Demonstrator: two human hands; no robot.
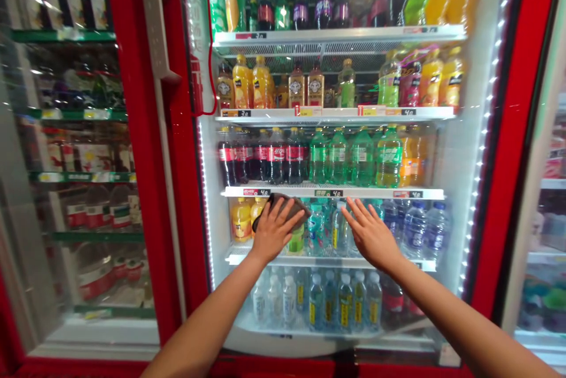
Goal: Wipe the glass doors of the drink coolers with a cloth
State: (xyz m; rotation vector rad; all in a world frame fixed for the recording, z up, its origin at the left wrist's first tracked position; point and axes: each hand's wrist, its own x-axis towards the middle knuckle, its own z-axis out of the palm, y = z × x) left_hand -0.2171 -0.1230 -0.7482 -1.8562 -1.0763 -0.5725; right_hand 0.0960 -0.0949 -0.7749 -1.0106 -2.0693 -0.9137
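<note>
My left hand is spread over a dark brown cloth, holding it flat against what looks like the glass front of a red-framed drinks cooler. Part of the cloth lies hidden beneath the palm and fingers. To the right, my right hand is raised with its fingers apart and nothing in it; whether it touches the glass I cannot tell. Behind both hands is a shelf of bottles, among them yellow juice bottles at the left and blue-tinted water bottles at the right.
Cola bottles and green soda bottles fill the shelf above. Small water bottles stand on the lowest shelf. A grey door handle juts out at the left, near a red cable. Another stocked cooler is farther left.
</note>
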